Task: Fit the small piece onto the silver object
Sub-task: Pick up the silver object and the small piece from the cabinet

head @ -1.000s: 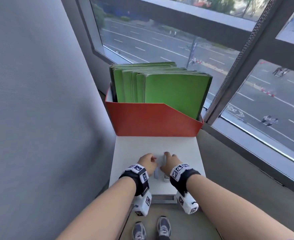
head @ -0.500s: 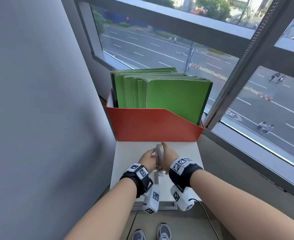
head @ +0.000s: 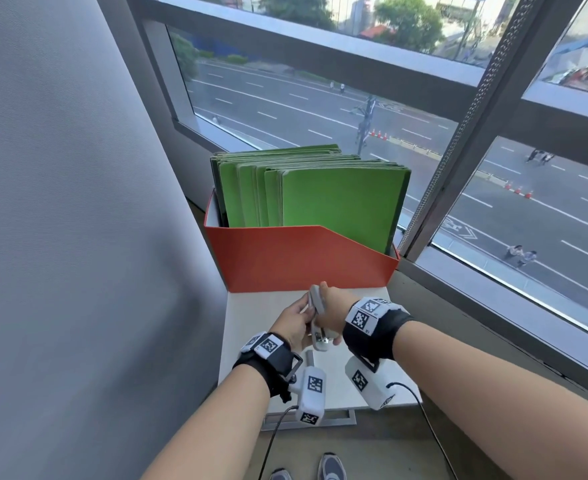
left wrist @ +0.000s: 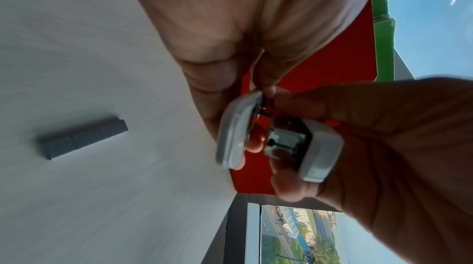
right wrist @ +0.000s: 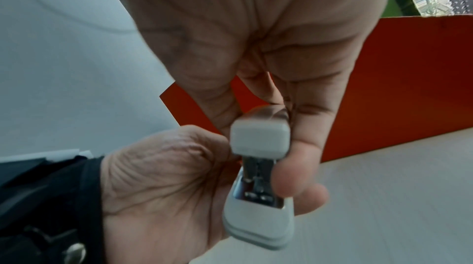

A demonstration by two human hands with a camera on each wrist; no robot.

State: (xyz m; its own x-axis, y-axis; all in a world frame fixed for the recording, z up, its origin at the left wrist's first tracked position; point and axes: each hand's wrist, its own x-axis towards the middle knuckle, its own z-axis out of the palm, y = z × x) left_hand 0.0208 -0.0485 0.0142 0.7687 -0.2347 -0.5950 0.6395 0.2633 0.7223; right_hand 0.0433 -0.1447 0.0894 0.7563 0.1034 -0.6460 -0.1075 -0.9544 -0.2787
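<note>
A silver-grey stapler point(head: 317, 308) hangs above the white table point(head: 258, 327), swung open, its metal channel point(left wrist: 286, 141) exposed. My left hand point(head: 294, 323) grips one grey arm point(left wrist: 232, 131) of it. My right hand point(head: 334, 311) grips the other arm point(left wrist: 320, 147) between thumb and fingers. In the right wrist view the stapler point(right wrist: 258, 167) spans both palms. A small grey strip of staples point(left wrist: 82, 139) lies loose on the table; in the head view this strip point(head: 309, 358) sits just below my left hand, untouched.
A red box point(head: 299, 261) of upright green folders point(head: 337, 202) stands at the table's far end. A grey wall point(head: 60, 220) runs close along the left. Windows and a sill point(head: 493, 289) are on the right. Wrist camera cables hang below the table's near edge.
Both hands have lifted the stapler off the table and swung it open. The staple strip stays on the table. The head view has tilted up.
</note>
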